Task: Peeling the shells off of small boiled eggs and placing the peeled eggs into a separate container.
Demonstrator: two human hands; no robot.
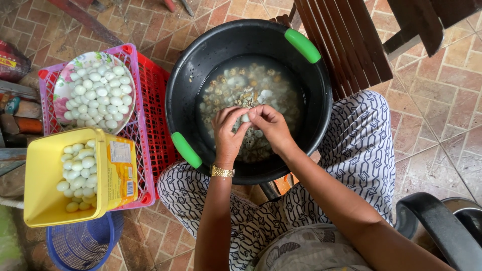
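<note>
A black basin (187, 75) with two green handles holds water, shell bits and several small speckled eggs (236, 85). Both my hands meet over its near side. My left hand (228, 133), with a gold watch at the wrist, and my right hand (271, 125) pinch one small white egg (245, 118) between their fingertips. To the left, a flowered plate (68, 98) piled with peeled white eggs rests on a red and pink crate (148, 120). A yellow tub (40, 175) holds more peeled eggs.
A blue mesh basket (83, 246) sits under the yellow tub. A brown slatted wooden chair (341, 40) stands behind the basin. A black curved object (442, 226) is at lower right. My legs in patterned cloth flank the basin on a tiled floor.
</note>
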